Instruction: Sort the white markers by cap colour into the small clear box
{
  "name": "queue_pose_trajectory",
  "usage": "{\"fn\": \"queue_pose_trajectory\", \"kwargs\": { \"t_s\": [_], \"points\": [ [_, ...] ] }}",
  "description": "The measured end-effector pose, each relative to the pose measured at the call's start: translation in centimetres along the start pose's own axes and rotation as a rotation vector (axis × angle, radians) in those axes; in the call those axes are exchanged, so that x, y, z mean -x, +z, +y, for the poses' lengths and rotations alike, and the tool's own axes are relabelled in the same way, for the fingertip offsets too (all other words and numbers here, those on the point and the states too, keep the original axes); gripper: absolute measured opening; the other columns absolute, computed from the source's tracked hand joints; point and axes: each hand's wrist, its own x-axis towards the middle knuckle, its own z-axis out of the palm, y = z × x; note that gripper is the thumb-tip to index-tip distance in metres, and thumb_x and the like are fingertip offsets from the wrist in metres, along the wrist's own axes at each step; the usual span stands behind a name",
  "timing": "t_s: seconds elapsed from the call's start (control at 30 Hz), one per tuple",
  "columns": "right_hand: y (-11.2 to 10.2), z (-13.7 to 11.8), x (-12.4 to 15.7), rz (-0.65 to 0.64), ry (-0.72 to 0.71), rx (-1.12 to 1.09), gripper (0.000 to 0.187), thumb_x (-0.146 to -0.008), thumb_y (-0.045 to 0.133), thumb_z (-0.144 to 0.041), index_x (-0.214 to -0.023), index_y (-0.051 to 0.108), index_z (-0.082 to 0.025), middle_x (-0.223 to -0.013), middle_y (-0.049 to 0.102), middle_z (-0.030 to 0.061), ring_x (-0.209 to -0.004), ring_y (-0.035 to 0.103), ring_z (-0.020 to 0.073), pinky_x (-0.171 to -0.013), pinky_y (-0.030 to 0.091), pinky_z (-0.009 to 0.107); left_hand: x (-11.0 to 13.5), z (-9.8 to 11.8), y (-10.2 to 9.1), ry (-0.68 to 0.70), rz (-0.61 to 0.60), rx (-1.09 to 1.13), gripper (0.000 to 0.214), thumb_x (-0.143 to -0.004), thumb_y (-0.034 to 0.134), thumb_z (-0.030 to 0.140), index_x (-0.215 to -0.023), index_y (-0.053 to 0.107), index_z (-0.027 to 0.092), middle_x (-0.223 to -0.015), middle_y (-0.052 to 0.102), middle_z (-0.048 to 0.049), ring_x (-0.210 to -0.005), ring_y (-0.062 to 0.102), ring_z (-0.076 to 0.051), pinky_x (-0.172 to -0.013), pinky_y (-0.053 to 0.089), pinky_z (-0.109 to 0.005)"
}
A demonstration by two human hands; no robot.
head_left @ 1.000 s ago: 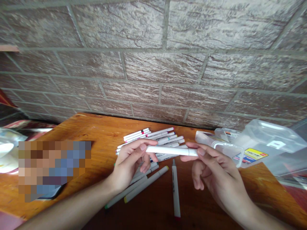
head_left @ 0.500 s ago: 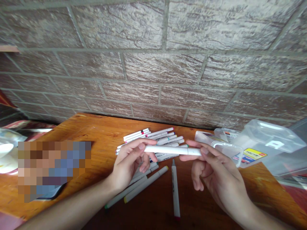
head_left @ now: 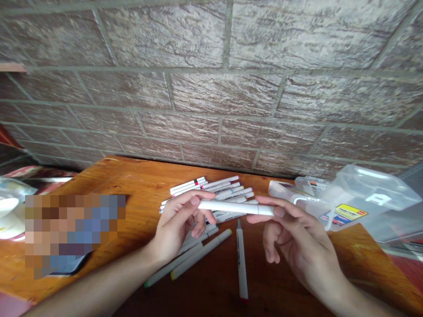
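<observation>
A white marker [head_left: 231,207] lies level in the air between my two hands, above the table. My left hand [head_left: 181,220] pinches its left end between thumb and fingers. At the other end, past a thin seam line, my right hand [head_left: 297,233] pinches it with thumb and index finger, the lower fingers curled. Behind and below are several white markers [head_left: 228,191] in a row, partly covered by my left hand. Nearer lie a yellow-ended marker [head_left: 201,254] and a green-ended marker [head_left: 175,265]. A grey-tipped marker [head_left: 242,264] with a red lower end lies below the held one.
Clear plastic cases [head_left: 346,207] with a yellow label stand at the right on the wooden table [head_left: 125,185]. A blurred-out flat object [head_left: 72,237] lies at the left, beside white crockery [head_left: 9,215]. A brick-patterned wall [head_left: 211,88] rises behind the table.
My right hand and the right end of the marker have shifted slightly left. My left hand and the markers on the table are as before.
</observation>
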Motion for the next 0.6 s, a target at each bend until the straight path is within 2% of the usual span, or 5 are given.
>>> {"fn": "queue_pose_trajectory", "kwargs": {
  "t_s": [0.2,0.6],
  "points": [
    [0.04,0.23,-0.12,0.0,-0.035,0.085,0.028,-0.099,0.072,-0.041,-0.121,0.077,-0.024,-0.09,0.083,0.0104,-0.037,0.061,0.0117,-0.036,0.047,0.022,0.21,-0.4,-0.26,0.057,-0.015,-0.11,0.028,-0.104,0.06,0.034,-0.116,0.076,0.015,-0.074,0.076,-0.0066,-0.043,0.047,-0.008,-0.043,0.04,-0.021],
    [-0.32,0.57,-0.15,-0.014,-0.048,0.156,0.022,-0.096,0.077,-0.039,-0.114,0.078,-0.026,-0.087,0.083,0.0062,-0.037,0.063,0.0089,-0.036,0.048,0.017,0.44,-0.74,-0.27,0.049,0.01,-0.251,0.022,-0.096,0.073,0.034,-0.112,0.077,0.018,-0.07,0.075,-0.0032,-0.042,0.044,-0.005,-0.042,0.037,-0.017]
  ]
}}
